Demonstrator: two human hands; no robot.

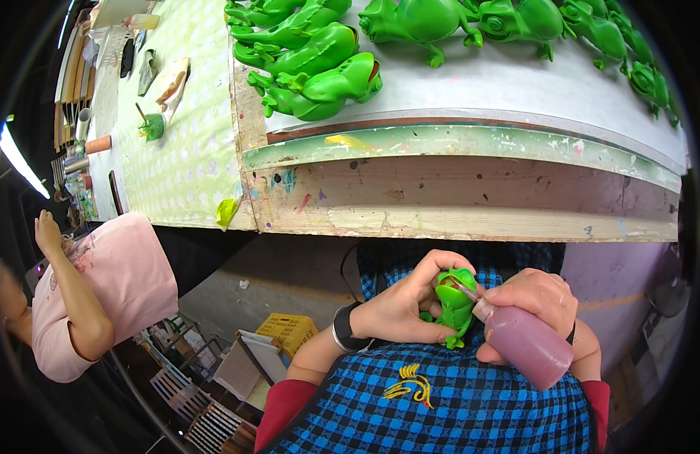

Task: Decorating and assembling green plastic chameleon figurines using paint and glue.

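Note:
My left hand (403,306) is closed round a small green frog-like figurine (454,306), keeping it upright in front of my blue checked apron. The figurine's mouth is open and reddish inside. In my right hand (537,299) is a squeeze bottle (530,346) with mauve-pink contents, tilted so its narrow nozzle (467,290) points up to the left. The nozzle tip is at the figurine's mouth; whether it touches cannot be made out. My right fingers wrap the bottle near its neck.
Ahead stands a paint-spotted workbench (440,193) with a raised greenish edge (440,144). Several similar green figurines (319,87) lie on its left; more (418,23) sit on white sheeting. A jar with a brush (151,127) stands on the left table. A person in pink (108,284) is at the left.

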